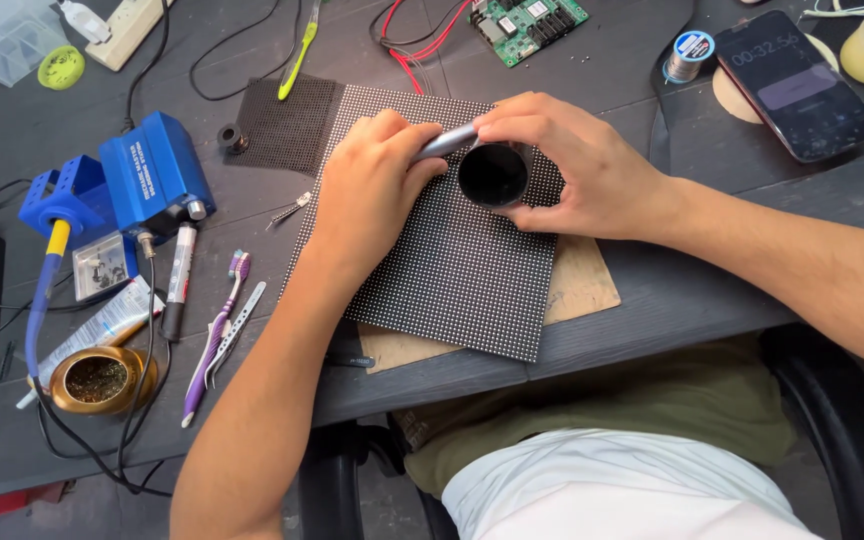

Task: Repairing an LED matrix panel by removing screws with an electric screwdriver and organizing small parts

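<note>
From the head camera we see our left hand (372, 180) closed around a grey metal handle (447, 140), its fingers (392, 130) curled tight on it. Our right hand (562, 160) cups a black round tube (493, 175), fingers wrapped about its rim and holding it upright on the dotted black panel (452, 270). The panel lies on a brown board (582, 285) in the middle of the dark desk (652, 320). To the left stand a blue soldering station (142, 180), a brass cleaning pot (97, 380) and a purple toothbrush (214, 335). A phone (797, 85) rests far right.
</note>
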